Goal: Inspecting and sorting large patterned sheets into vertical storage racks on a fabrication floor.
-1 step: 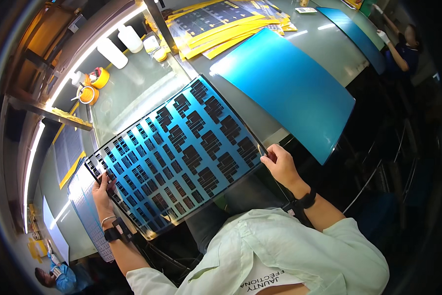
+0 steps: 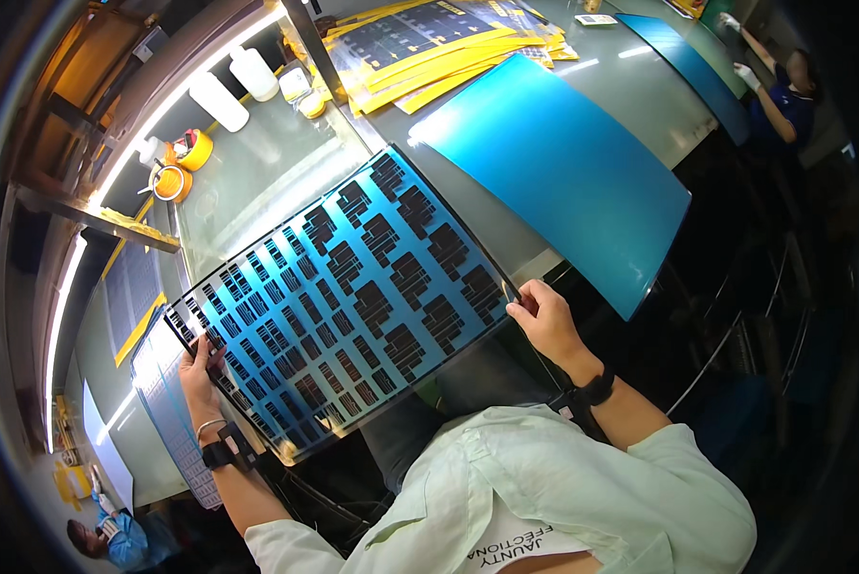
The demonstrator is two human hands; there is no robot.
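Observation:
A blue rectangular sheet [image 2: 353, 306] with rows of black block patterns and a dark border is held out flat in front of me, partly over the table edge. At its left edge my left hand [image 2: 198, 383] pinches the border, thumb on top. The opposite right edge is gripped by my right hand [image 2: 544, 323], with the fingertips closed on the corner region. Fingers under the sheet are hidden. Just past it, on the right, a plain glossy blue sheet [image 2: 563, 172] overhangs the table.
Yellow-edged films [image 2: 458, 48] lie stacked at the back. White bottles [image 2: 221, 103] and yellow tape rolls [image 2: 173, 182] stand under the lamp. A metal post [image 2: 315, 53] rises behind the sheet. Another patterned sheet [image 2: 166, 402] lies at left. Co-workers [image 2: 788, 100] stand at the far right and lower left.
My hands and the patterned sheet stay in place. At the far right, the co-worker's gloved hands have shifted slightly.

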